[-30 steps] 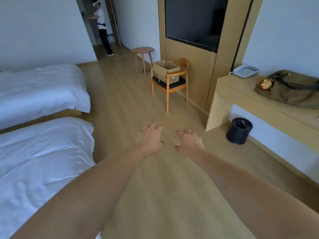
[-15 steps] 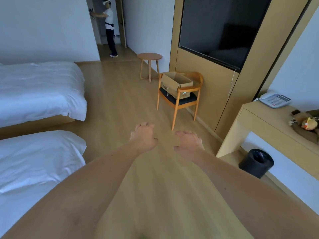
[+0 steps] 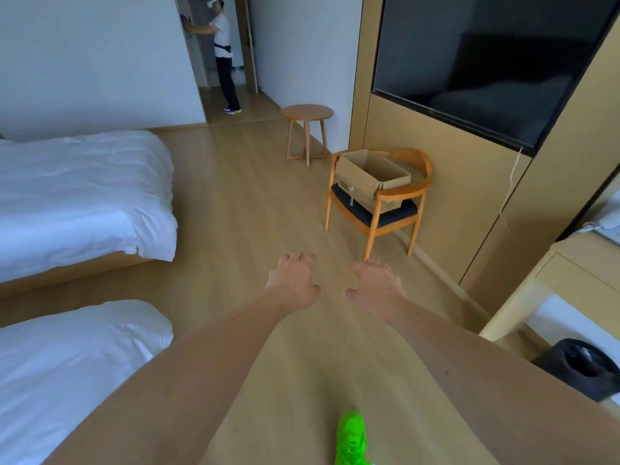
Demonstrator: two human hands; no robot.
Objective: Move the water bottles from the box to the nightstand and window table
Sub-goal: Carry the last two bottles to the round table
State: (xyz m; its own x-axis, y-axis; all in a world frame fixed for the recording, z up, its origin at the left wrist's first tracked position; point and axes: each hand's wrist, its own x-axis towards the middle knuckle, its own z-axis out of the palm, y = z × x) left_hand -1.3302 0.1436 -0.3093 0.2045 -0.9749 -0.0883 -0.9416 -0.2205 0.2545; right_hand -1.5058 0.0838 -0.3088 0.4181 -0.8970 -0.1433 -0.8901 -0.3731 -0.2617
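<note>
Both grips, left hand (image 3: 292,282) and right hand (image 3: 376,284), are loosely curled and empty; I should walk to the far-right box (image 3: 370,178) on the chair (image 3: 385,220), then check inside before grasping.

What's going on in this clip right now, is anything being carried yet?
Not yet. The person is in a hotel-style room with both arms stretched forward, the left hand and right hand loosely curled and holding nothing. Ahead, an open cardboard box sits on the seat of a wooden chair. No water bottles are visible from this angle. A second person stands in the far doorway.
</note>
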